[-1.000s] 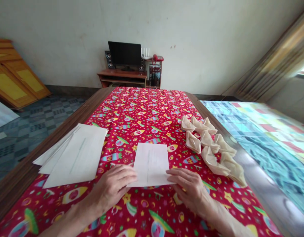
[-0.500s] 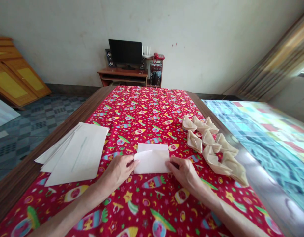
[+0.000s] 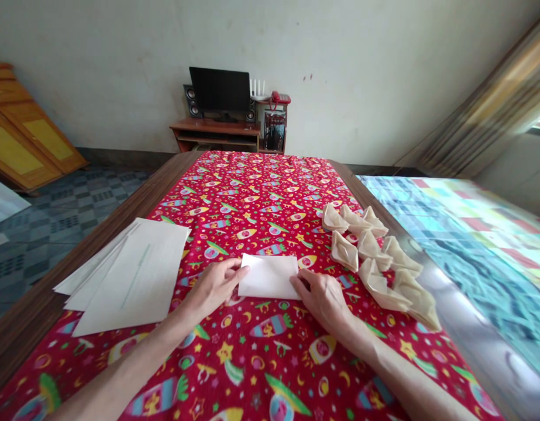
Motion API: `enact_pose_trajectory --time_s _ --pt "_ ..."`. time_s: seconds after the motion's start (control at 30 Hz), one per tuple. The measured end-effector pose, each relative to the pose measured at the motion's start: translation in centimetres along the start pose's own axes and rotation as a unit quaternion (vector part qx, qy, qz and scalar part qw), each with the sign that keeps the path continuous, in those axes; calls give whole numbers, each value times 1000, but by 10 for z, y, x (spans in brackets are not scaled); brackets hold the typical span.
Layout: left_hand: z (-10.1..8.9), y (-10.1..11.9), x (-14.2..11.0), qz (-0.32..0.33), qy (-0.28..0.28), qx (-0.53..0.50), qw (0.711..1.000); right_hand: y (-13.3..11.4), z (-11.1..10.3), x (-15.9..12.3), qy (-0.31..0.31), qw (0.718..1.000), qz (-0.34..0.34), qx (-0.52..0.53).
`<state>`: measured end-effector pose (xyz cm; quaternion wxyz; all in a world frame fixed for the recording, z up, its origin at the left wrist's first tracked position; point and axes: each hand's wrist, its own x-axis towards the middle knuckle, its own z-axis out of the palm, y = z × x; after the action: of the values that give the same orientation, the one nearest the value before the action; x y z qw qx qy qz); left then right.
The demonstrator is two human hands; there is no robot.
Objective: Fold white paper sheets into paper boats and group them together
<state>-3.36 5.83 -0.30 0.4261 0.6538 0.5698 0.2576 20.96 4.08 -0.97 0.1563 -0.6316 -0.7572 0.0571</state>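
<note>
A folded white sheet of paper [image 3: 268, 277] lies in front of me on the red patterned cloth [image 3: 261, 345]. My left hand [image 3: 219, 285] pinches its left edge between thumb and fingers. At the right edge, my right hand [image 3: 320, 295] is closed on the paper in the same way. To the left is a fanned stack of paper sheets [image 3: 136, 275] with a faint line of print on the top one. Several folded paper boats [image 3: 370, 251], cream in colour, stand in a group to the right.
The cloth covers a long wooden table [image 3: 133, 196]. Beyond its far end, a monitor [image 3: 220, 89] and a red telephone [image 3: 276, 98] stand on a small desk [image 3: 215, 130]. A bed with a blue checked sheet [image 3: 454, 245] is on the right, a wooden cabinet [image 3: 30, 126] on the left.
The near layer of the paper has been folded up to meet the far edge, so the sheet now looks like one flat rectangle. Both hands keep their hold at its sides.
</note>
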Motion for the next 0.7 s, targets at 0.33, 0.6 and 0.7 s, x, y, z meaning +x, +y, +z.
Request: enact_pose_trajectory --time_s 0.33,0.6,0.7 --pt "17 -7 -15 42 77 106 991 -1 2 -1 3 1000 -1 -15" --pt "19 -5 -21 121 127 297 939 -1 3 4 3 999 8 -32" --pt "24 -2 -21 203 166 352 899 -2 1 5 -2 999 10 -36"
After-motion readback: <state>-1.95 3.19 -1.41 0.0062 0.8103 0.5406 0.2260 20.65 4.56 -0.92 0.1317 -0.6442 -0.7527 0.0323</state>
